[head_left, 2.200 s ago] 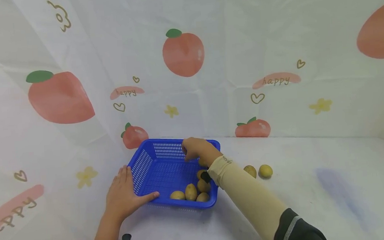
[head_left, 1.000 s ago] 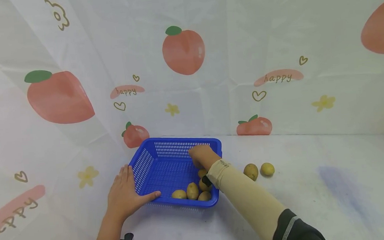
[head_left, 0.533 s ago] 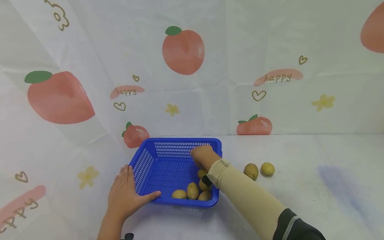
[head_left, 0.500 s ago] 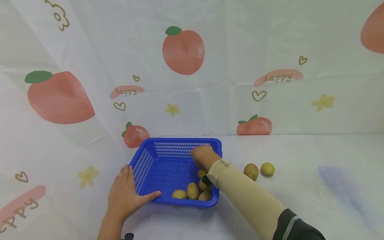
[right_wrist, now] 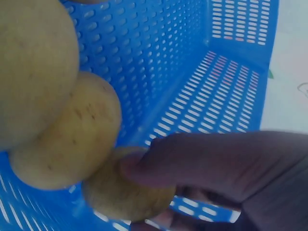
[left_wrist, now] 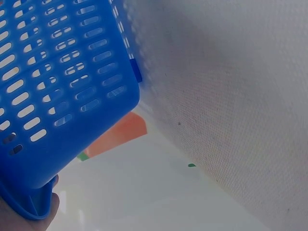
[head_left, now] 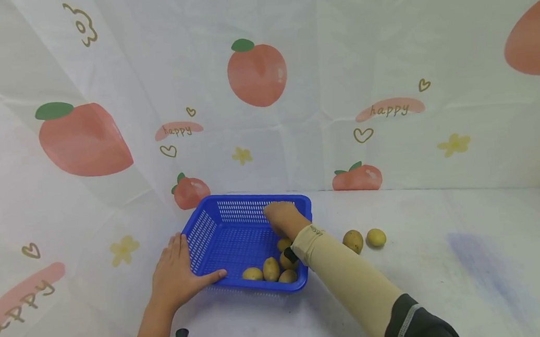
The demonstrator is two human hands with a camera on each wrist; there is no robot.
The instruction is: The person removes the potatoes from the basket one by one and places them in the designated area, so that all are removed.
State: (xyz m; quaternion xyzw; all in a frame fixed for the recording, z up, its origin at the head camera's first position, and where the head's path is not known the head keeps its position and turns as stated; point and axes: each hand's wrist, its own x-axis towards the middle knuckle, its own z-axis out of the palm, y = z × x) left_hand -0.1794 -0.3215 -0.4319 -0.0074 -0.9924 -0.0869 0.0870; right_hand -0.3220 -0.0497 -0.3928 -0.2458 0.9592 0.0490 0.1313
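Observation:
A blue plastic basket with slotted walls stands on the white-covered table. My left hand rests against its left side, fingers straight along the wall and thumb lying over the near rim. Inside the far right corner, my right hand reaches down. The right wrist view shows its thumb and fingers pinching a small potato, which the hand hides in the head view. Several potatoes lie along the basket's right and near sides, among them an oval potato and a paler potato.
Right of the basket, beyond my right forearm, a brown potato lies beside a smaller, yellower potato-like piece. Behind the basket rises a white sheet printed with fruit. Another printed sheet stands close on the left.
Over the last two seconds my right hand has gone lower into the basket's far right corner. Since half a second ago it has risen slightly. My left hand keeps its place.

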